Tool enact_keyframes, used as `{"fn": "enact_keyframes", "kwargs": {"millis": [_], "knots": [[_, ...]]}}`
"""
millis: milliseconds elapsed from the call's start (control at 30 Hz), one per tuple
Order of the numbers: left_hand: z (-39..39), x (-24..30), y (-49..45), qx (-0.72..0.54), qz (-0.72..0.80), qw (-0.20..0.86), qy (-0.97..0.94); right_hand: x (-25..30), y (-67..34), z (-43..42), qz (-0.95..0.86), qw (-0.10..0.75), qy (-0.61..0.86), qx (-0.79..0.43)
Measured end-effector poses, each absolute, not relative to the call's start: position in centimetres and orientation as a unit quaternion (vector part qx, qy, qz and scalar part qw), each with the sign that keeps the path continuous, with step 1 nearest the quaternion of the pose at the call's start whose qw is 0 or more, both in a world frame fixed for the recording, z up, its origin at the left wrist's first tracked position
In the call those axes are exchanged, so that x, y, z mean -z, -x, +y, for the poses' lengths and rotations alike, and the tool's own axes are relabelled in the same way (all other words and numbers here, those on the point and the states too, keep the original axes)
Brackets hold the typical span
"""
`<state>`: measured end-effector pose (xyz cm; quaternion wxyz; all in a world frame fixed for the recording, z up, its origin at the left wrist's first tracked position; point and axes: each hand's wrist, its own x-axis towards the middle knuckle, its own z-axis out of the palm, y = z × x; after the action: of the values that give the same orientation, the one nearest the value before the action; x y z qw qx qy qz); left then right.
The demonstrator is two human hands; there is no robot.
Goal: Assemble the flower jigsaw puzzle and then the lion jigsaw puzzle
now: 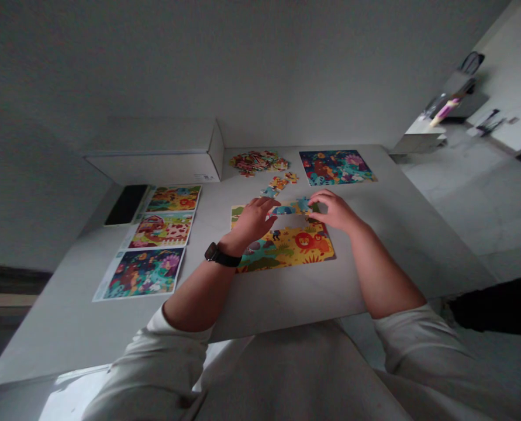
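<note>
A mostly assembled animal jigsaw puzzle [282, 251] lies on the table before me, with lions on its yellow part. Across its upper part runs a strip of joined puzzle pieces [289, 209], blue and yellow; a grey gap shows below it. My left hand [256, 217], with a black watch on the wrist, has thumb and fingers curved around the strip's left end. At the other end, my right hand [335, 210] holds the strip between thumb and fingers, a dark green bit showing there. Several loose puzzle pieces [278, 183] lie just beyond my left hand.
Farther back is a heap of puzzle pieces [258, 162]. A finished dark-blue puzzle [337, 166] lies at the back right. To the left are a sheet with three reference pictures [161, 231], a black phone-like slab [127, 204] and a white box [155, 166] along the wall.
</note>
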<state>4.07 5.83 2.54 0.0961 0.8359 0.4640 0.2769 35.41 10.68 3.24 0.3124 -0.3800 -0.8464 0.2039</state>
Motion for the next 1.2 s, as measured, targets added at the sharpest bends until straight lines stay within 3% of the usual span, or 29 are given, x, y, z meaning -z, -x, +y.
{"fn": "enact_keyframes", "kwargs": {"millis": [467, 1200], "knots": [[5.6, -1.9, -3.9, -0.229, 0.476, 0.09, -0.844, -0.1, -31.0, 9.2, -0.888, 0.245, 0.34, -0.188], [5.5, -1.4, -4.2, -0.159, 0.472, 0.077, -0.864, 0.0, -31.0, 9.2, -0.904, 0.204, 0.352, -0.131]]}}
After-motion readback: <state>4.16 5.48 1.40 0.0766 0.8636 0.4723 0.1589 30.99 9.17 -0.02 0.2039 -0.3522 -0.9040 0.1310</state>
